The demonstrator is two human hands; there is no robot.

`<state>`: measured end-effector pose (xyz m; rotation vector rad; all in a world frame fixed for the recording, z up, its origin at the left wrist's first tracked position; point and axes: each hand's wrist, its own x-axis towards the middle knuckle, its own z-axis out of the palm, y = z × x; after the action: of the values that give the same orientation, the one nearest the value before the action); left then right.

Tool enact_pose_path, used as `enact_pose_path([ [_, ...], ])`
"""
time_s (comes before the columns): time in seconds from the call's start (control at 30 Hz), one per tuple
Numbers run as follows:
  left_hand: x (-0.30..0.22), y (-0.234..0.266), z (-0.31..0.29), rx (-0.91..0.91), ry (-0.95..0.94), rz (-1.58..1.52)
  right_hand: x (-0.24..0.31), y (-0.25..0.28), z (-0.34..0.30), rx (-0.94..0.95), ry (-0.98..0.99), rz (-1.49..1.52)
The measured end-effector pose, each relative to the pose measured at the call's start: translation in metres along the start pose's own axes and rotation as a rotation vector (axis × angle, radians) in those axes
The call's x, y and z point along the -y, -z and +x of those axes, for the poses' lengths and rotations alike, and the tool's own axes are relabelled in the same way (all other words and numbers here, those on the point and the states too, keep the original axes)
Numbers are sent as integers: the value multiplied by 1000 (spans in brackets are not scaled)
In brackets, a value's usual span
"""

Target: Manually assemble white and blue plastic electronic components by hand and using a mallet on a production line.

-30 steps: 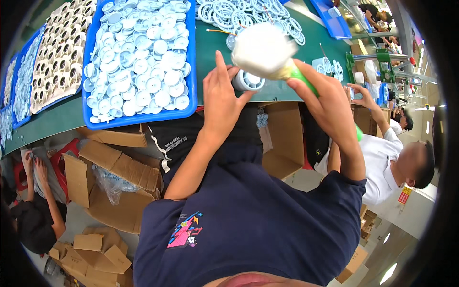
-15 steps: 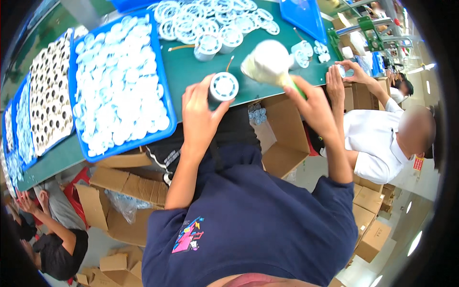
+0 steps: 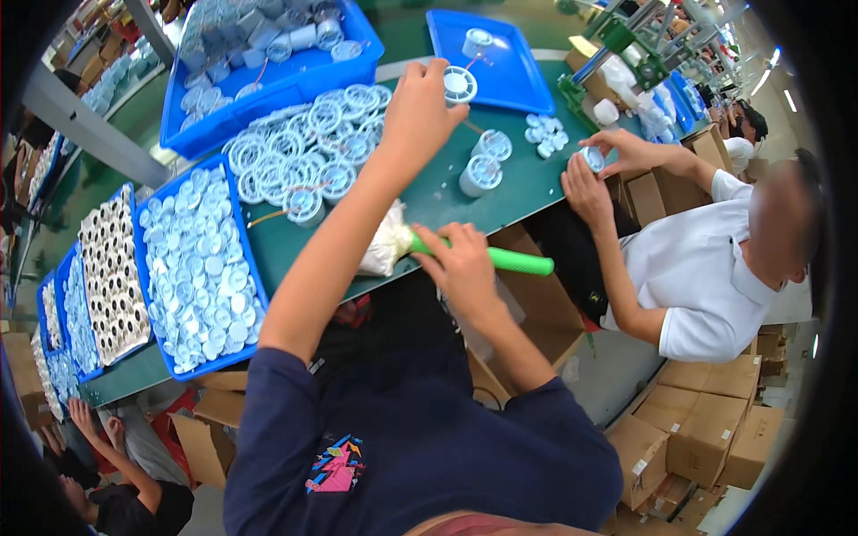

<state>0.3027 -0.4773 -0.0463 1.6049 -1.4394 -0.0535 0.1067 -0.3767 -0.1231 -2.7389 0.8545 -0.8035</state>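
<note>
With our left hand [image 3: 418, 112] we grasp a pale spoked round part [image 3: 460, 84], gripped between thumb and fingers, and with our right hand [image 3: 466, 266] we are closed around the green handle of a mallet [image 3: 520, 261], its white head partly hidden behind our left forearm [image 3: 344, 237]. We judge the step in hand to be placing the part, since it is held up by the near edge of the blue tray [image 3: 529, 87] just beyond our left hand. The next move seems to call for a level left grip and a quiet mallet, clear of the two cylinders [image 3: 481, 177] on the desk [image 3: 536, 189] between our hands and the loose rings [image 3: 286, 154] left of our left hand
</note>
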Motion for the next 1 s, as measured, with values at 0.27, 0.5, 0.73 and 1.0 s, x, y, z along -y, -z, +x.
enact_pose_path([
  [0.27,75,-139,96,174,2,338,12,-23,-6,-161,-40,78],
  [0.5,15,-89,87,-1,-60,273,-1,-14,14,-68,-12,122],
  [0.73,-51,85,-150,-515,40,10,1,-4,22,-219,-55,490],
  [1.0,26,100,-227,-462,419,127,73,-12,74,-138,221,722],
])
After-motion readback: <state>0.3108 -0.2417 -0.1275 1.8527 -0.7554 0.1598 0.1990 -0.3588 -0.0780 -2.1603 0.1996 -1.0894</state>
